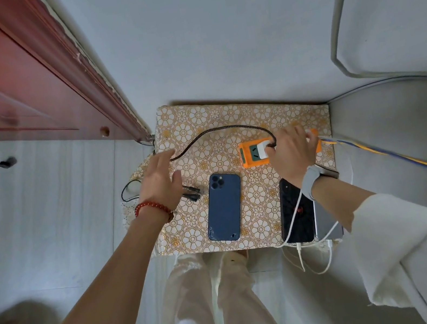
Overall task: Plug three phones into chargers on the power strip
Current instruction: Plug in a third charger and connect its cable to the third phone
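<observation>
An orange power strip (247, 156) lies at the back right of a small floral-covered table (193, 119). My right hand (292, 152) grips a white charger plug (263, 150) seated in the strip, where a dark braided cable (224, 130) starts. That cable arcs left to my left hand (160, 181), which hovers with fingers spread over its connector ends (193, 192). A blue phone (224, 207) lies face down in the middle. A black phone (295, 210) and a silver phone (326, 220) lie at the right, partly under my right forearm, with white cables (293, 215) running over and past them.
A red wooden door (21, 81) stands at the left, a grey sofa (400, 128) at the right. Blue and yellow wires (394, 155) run from the strip across the sofa. White cables (325, 262) hang off the table's front edge.
</observation>
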